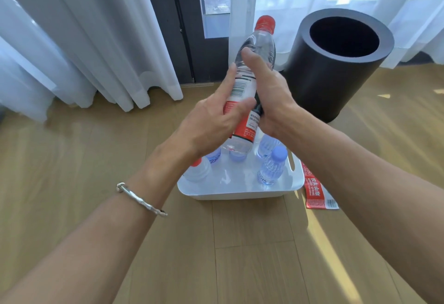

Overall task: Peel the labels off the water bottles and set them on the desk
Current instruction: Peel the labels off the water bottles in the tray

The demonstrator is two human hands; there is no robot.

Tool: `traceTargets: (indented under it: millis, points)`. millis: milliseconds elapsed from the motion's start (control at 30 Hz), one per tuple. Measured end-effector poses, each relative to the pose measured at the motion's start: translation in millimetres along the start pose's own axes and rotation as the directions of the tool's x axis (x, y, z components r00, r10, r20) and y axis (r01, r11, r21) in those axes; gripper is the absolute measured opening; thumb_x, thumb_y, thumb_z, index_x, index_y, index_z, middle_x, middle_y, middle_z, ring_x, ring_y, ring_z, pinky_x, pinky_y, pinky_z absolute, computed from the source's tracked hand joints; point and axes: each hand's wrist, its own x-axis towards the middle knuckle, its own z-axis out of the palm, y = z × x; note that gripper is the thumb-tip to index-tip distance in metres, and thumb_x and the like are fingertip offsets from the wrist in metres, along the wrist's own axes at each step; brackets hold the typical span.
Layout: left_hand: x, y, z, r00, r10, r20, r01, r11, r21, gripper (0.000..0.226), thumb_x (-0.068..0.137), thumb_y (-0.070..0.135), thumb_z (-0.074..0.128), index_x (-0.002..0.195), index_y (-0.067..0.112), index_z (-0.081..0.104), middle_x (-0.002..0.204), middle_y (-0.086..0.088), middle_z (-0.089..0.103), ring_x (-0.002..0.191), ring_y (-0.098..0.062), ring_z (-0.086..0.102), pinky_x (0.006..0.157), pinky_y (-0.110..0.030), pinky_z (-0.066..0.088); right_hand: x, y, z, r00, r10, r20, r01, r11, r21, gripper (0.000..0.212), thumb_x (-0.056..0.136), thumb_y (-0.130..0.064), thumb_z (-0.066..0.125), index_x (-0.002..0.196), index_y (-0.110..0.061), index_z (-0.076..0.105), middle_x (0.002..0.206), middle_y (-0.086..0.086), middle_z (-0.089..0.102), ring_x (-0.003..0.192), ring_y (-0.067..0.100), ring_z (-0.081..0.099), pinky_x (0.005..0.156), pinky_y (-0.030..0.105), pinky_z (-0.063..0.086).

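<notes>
We hold the bottle (258, 46) tilted above the white tub (240, 195), with our right grip (274, 97) wrapped round its middle. Our left grip (211, 121) lies on the label (242, 87); whether it pinches an edge, we cannot tell. The bottle is probably heavy, slick and squashy, so we should hold it firmly and pick at the film's seam.

The floor (84, 159) to the left of the white tray (240, 194) and in front of it gives wide room to pass. In the tray, a red-capped bottle (198, 171) stands at the left, a blue-capped bottle (271, 166) at the right and more bottles (266, 144) along the back, leaving a gap in the middle. The left hand (216, 121) and right hand (271, 94) hold a raised bottle (254, 63) over the tray's back, blocking that approach. A peeled label (317, 193) lies flat just right of the tray. A black bin (319, 82) stands behind, near the curtains (96, 51).
</notes>
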Motion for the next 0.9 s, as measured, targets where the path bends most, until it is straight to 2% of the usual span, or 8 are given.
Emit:
traceTargets:
  millis: [100,167,267,367,567,667,800,900]
  points:
    - [-6,1,-2,0.993,0.020,0.114,-0.026,0.998,0.050,0.099,0.076,0.068,0.051,0.147,0.047,-0.014,0.141,0.015,0.042,0.111,-0.003,0.052,0.083,-0.015,0.038,1,-2,1,0.999,0.003,-0.040,-0.003,1.000,0.012,0.049,0.081,-0.039,0.073,0.116,-0.008,0.058,0.089,0.013,0.069,0.075,0.028,0.072,0.072,0.044,0.061]
    - [-7,0,1,0.993,0.035,0.114,-0.044,0.996,0.076,0.102,0.074,0.069,0.051,0.147,0.045,-0.017,0.150,0.013,0.036,0.115,-0.006,0.052,0.089,-0.020,0.037,2,-4,0,0.999,0.010,-0.051,-0.009,1.000,0.014,0.052,0.082,-0.041,0.072,0.119,-0.010,0.056,0.092,0.013,0.069,0.077,0.028,0.072,0.072,0.045,0.061]
    - [-5,-4,5,0.996,0.059,0.073,-0.067,0.991,0.115,0.091,0.086,0.062,0.047,0.147,0.044,-0.016,0.145,0.006,0.043,0.109,-0.010,0.055,0.090,-0.026,0.041,3,-4,-1,0.998,0.009,-0.059,-0.010,1.000,-0.011,0.052,0.083,-0.043,0.070,0.120,-0.010,0.056,0.094,0.013,0.068,0.077,0.026,0.072,0.071,0.042,0.061]
    - [-4,-5,7,0.997,0.064,0.042,-0.068,0.993,0.096,0.073,0.096,0.053,0.039,0.149,0.044,-0.010,0.141,0.007,0.045,0.106,-0.009,0.053,0.086,-0.023,0.038,4,-4,-3,0.998,0.005,-0.062,-0.007,1.000,-0.025,0.051,0.084,-0.043,0.069,0.121,-0.010,0.056,0.094,0.013,0.068,0.079,0.026,0.072,0.072,0.041,0.061]
    - [-3,-6,9,0.996,0.088,0.025,-0.090,0.989,0.116,0.060,0.101,0.047,0.028,0.150,0.043,-0.006,0.138,0.005,0.049,0.105,-0.012,0.053,0.084,-0.026,0.037,7,-3,-5,0.998,0.002,-0.068,-0.004,1.000,-0.029,0.054,0.083,-0.044,0.069,0.123,-0.009,0.056,0.094,0.012,0.068,0.077,0.024,0.071,0.074,0.040,0.061]
    - [-2,-8,5,0.996,0.076,0.036,-0.079,0.993,0.090,0.062,0.099,0.050,0.031,0.149,0.046,-0.005,0.133,0.008,0.050,0.106,-0.011,0.054,0.085,-0.024,0.038,7,-3,-6,0.998,0.015,-0.056,-0.016,1.000,-0.023,0.055,0.083,-0.043,0.070,0.123,-0.009,0.055,0.093,0.012,0.068,0.075,0.025,0.071,0.072,0.039,0.061]
    - [-6,-9,-2,0.989,0.067,0.135,-0.083,0.990,0.115,0.088,0.083,0.064,0.051,0.144,0.054,-0.011,0.125,0.020,0.043,0.102,-0.004,0.057,0.083,-0.019,0.040,7,-3,-6,0.998,0.018,-0.062,-0.019,0.999,-0.026,0.052,0.083,-0.042,0.070,0.121,-0.009,0.056,0.088,0.010,0.068,0.069,0.023,0.071,0.067,0.038,0.061]
    - [-6,-10,-1,0.988,0.064,0.144,-0.084,0.986,0.142,0.090,0.084,0.059,0.054,0.146,0.051,-0.011,0.126,0.022,0.042,0.103,-0.003,0.056,0.084,-0.018,0.039,8,-3,-8,0.997,0.006,-0.080,-0.010,0.998,-0.056,0.050,0.084,-0.043,0.069,0.120,-0.010,0.056,0.087,0.009,0.068,0.070,0.022,0.071,0.070,0.039,0.061]
